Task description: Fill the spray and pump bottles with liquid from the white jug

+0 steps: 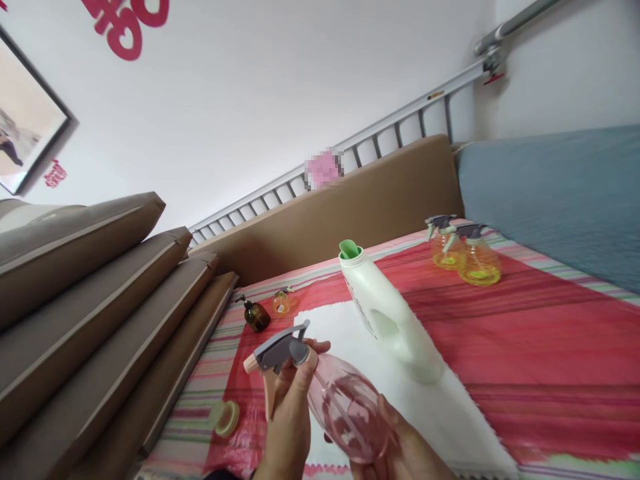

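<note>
Pink sprayer [347, 407] was nearest the cam, held up in both hands over the white cloth [473, 420], nozzle end pointing to pic left. L hand [293, 400] was closed round its neck just under the grey head, thumb on the near side; R hand [400, 443] was cupped round the base, thumb on one side, fingertips on the other. Right behind it, on the cloth, stood the jug [395, 327], uncapped w/ a green spout [351, 249] in its mouth, the nearest thing in the way on the far side. Pale green ring [227, 419] lay near the L hand, at the edge of the red cloth [545, 347]. Farther back on pic left: pump bottle [257, 316] & small orange bottle [281, 304], side by side; back on pic right, two yellow sprayers [479, 263] close together, one partly behind the other. Cushions [95, 327] filled pic left; brown panel [340, 213] & radiator [385, 143] ran across the back, blue padding [550, 200] on the right. Fingers round the far side of the neck were mostly hidden, R hand was cut off by the bottom edge, and part of the cloth was behind the sprayer. Couldn't tell if the sprayer held liquid. Jug's print was turned mostly away & unreadable; pink patch [324, 168] by the radiator was pixelated; wall pic [27, 120] was cut off at L edge, red lettering [125, 30] at top
</note>
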Available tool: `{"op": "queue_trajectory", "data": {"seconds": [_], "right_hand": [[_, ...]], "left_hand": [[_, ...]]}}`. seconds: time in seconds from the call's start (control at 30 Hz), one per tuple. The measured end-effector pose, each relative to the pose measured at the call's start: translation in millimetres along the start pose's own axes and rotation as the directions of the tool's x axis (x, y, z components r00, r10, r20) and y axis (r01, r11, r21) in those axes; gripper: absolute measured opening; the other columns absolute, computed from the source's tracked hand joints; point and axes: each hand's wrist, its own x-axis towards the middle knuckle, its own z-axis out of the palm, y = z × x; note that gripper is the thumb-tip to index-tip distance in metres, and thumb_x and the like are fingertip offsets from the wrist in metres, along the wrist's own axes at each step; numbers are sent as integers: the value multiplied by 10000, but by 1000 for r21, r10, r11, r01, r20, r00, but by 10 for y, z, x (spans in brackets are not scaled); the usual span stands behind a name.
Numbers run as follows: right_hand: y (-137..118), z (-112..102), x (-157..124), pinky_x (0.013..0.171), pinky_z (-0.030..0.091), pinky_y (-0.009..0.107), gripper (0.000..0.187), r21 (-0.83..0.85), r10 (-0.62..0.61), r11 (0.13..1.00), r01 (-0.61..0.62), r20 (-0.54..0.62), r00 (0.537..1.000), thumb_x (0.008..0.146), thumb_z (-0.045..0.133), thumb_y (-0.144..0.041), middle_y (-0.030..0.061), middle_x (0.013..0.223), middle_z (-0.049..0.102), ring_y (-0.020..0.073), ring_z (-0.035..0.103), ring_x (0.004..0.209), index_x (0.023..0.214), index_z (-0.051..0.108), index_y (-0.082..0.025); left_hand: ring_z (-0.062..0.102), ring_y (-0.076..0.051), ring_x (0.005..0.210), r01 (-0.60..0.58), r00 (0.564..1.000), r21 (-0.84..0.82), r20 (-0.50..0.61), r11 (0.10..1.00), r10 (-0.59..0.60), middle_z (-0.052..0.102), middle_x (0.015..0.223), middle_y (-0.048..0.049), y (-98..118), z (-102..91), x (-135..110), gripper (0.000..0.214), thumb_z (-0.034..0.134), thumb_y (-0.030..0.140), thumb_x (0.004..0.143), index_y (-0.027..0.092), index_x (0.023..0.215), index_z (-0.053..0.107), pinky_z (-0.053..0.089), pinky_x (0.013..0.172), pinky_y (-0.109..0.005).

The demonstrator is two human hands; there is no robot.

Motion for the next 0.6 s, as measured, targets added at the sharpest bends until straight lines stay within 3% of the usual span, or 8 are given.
{"op": "queue_trajectory", "data": {"seconds": [0.13, 0.27, 0.33, 0.47, 0.6], "right_hand": [[-28, 19, 17, 418, 452, 183, 593, 13, 51, 999, -51, 38, 998, 693, 590, -643, 77, 797, 726, 136, 649, 483, 1026, 629, -155], [-47, -32, 95, 479, 491, 205, 529, 38, 134, 990, -137, 57, 989, 674, 586, -667, 62, 796, 738, 137, 657, 511, 868, 669, -182], [-36, -98, 146, 480, 489, 205, 583, 8, 168, 986, -169, 87, 982, 657, 570, -701, 75, 754, 736, 145, 659, 511, 853, 677, -162], [29, -245, 215, 486, 475, 208, 641, -87, 154, 986, -144, 128, 980, 638, 555, -730, 82, 742, 736, 142, 651, 506, 918, 681, -167], [132, -333, 224, 649, 510, 243, 624, -147, 142, 981, -128, 94, 985, 609, 631, -685, 95, 855, 745, 168, 682, 695, 942, 692, -160]], "left_hand": [[593, -289, 1021, 42, 999, -26, 0, 999, -42, 711, 935, -112, -54, -38, 28, 374, 703, 435, 677, 169, 933, 637, 360, 958, -431], [558, -309, 1095, 93, 987, -110, 142, 990, -77, 679, 1073, -142, -83, -85, 38, 515, 710, 464, 659, 178, 1077, 614, 367, 965, -446], [560, -308, 1090, 107, 975, -121, 208, 987, -81, 672, 1088, -147, -68, -100, 24, 462, 706, 442, 673, 166, 1038, 641, 382, 958, -442], [587, -285, 1034, 114, 975, -142, 205, 983, -83, 688, 1027, -123, -46, -156, -37, 364, 708, 382, 687, 164, 974, 656, 413, 929, -424], [575, -299, 1058, 108, 976, -119, 200, 987, -83, 677, 1051, -114, -58, -310, -101, 406, 724, 400, 655, 185, 993, 656, 431, 919, -416]]}}
